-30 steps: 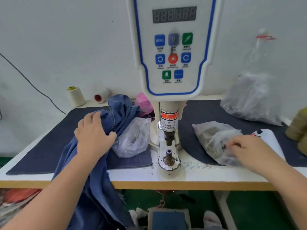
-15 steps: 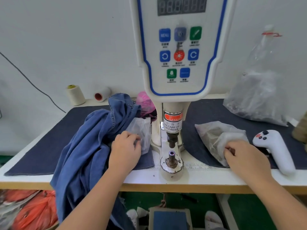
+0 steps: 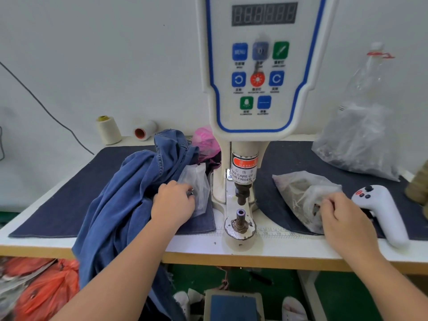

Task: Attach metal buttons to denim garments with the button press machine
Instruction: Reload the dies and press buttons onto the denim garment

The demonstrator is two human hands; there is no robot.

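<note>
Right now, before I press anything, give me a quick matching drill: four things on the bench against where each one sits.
Things:
1. denim garment
2. white handheld controller
3. thread cone
4. lower die post

Places:
A. table's back left, by the wall
B. under the press head, at the front edge
C. far right, beside the right hand
D. left of the machine, draped over the table edge

Pairs: 1-D, 2-C, 3-A, 4-B
</note>
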